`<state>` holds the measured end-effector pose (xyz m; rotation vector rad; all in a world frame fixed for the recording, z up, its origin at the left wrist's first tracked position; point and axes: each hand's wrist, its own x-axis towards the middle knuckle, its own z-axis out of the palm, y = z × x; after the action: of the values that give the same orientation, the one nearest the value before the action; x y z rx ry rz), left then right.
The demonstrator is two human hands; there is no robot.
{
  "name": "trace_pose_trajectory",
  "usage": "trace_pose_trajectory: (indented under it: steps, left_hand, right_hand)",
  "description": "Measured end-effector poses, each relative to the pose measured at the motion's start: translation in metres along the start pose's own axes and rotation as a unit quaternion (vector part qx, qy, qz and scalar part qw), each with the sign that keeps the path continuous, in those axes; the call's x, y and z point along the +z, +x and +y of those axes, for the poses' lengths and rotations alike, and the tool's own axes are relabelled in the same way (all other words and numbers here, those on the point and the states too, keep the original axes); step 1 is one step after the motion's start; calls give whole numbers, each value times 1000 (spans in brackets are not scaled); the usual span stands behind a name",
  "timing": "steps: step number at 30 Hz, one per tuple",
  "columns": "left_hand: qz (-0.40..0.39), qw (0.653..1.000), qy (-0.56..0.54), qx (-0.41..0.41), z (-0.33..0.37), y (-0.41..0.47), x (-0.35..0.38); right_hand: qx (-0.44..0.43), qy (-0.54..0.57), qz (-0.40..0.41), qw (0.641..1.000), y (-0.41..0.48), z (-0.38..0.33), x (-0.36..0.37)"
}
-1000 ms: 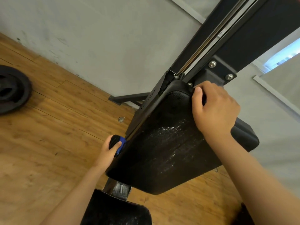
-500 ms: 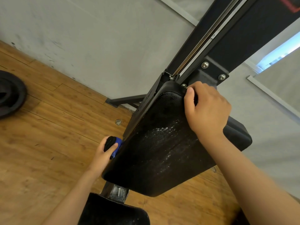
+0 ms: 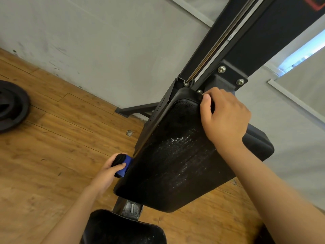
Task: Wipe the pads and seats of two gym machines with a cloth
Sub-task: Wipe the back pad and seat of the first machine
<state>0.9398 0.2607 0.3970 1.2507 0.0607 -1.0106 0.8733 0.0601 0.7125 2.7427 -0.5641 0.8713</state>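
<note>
Head view, the only one. Big black back pad [image 3: 175, 155] fills the centre, tilted: top corner at 1 o'clock, bottom corner toward 6. There's a whitish sheen mid-pad, wet or worn, can't tell.

R side: right hand [image 3: 226, 115] is clamped on the pad's top edge at 1 o'clock. Thumb lies on the face, fingers curl over the rim, tips hidden behind it.

L side: left hand [image 3: 107, 171] at 8 o'clock, just beside the pad's left edge. Its fist is wrapped round a blue-and-black item [image 3: 123, 164] that sits against the pad's side. Half of it is buried in the fingers, so I can't say whether that's the cloth.

Seat pad [image 3: 123, 229] at 6 o'clock is cut off by the bottom edge. A side pad [image 3: 258, 143] at 3 o'clock is mostly hidden behind the right forearm & the back pad.

Count so far: 3 pads, 2 hands.

Black frame [image 3: 263, 32] climbs toward 1 o'clock and runs out of shot at the top. Bolts [image 3: 221, 69]: 3 visible on the bracket just above the right hand.

1 weight plate [image 3: 12, 106] at 9 o'clock lies on the wood floor [image 3: 52, 155], sliced by the left edge. Grey wall [image 3: 105, 41] behind, 11 to 12 o'clock. 1 bright window strip [image 3: 302, 50] at 2 o'clock, blown out, nothing readable through it.
</note>
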Motion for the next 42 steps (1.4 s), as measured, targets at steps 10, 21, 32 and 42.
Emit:
trace_pose_trajectory:
  steps: [10,21,32,42]
  left_hand:
    - [90,992,87,-2,-54,6,-7]
    - [-21,1000,4,-15,-20,6,-14]
    - [70,994,77,-35,-57,22,-10]
    - [33,997,57,-49,-53,28,-25]
  right_hand:
    - [0,3,5,1000,2,-1,0]
    - [4,-2,12,1000,-1,-2,-1]
    - [22,7,5,1000,0,-3,0]
    - [25,1,3,1000,-2,-1,2]
